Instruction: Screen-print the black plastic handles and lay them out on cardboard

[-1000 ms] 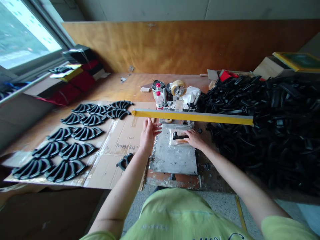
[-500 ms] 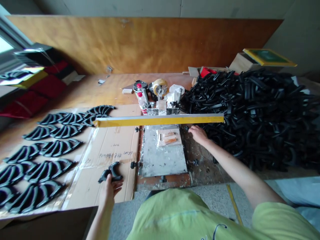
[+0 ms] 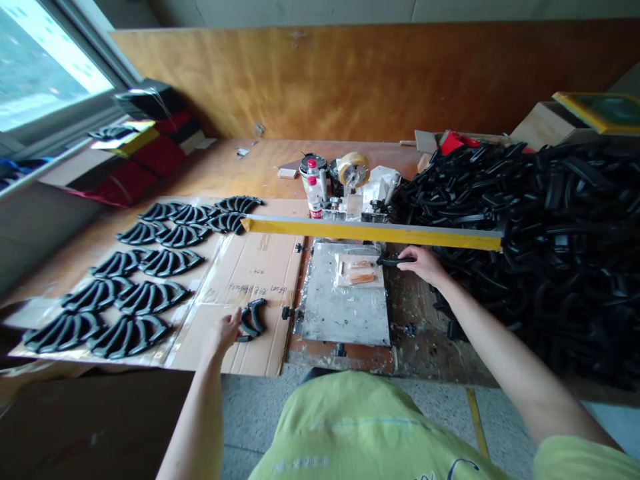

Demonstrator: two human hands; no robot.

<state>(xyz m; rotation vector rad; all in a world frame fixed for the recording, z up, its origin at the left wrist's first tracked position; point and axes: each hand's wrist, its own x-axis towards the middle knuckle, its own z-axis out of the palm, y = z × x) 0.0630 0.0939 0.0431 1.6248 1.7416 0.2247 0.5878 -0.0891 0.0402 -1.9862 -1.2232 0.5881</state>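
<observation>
My right hand (image 3: 423, 263) is shut on a black plastic arched piece (image 3: 395, 261), holding it at the right edge of a scuffed metal plate (image 3: 345, 327). A clear bag with small orange-tan pieces (image 3: 360, 271) lies on that plate. My left hand (image 3: 226, 331) is open on the cardboard sheet (image 3: 250, 283), just left of a loose black arched piece (image 3: 253, 319). Its fingers look close to that piece, though I cannot tell whether they touch it. Several more black pieces (image 3: 150, 297) lie in paired rows across the cardboard.
A yellow straight bar (image 3: 373, 233) spans above the plate. Behind it stand a tape roll (image 3: 353, 169) and a bottle with a red cap (image 3: 314, 199). A large heap of black pieces (image 3: 535, 220) fills the table's right side. Red packages (image 3: 160, 157) lie by the window.
My left hand has let go of the black piece, which now lies on the cardboard. My right hand has taken a black piece to the plate's edge. My view has shifted.
</observation>
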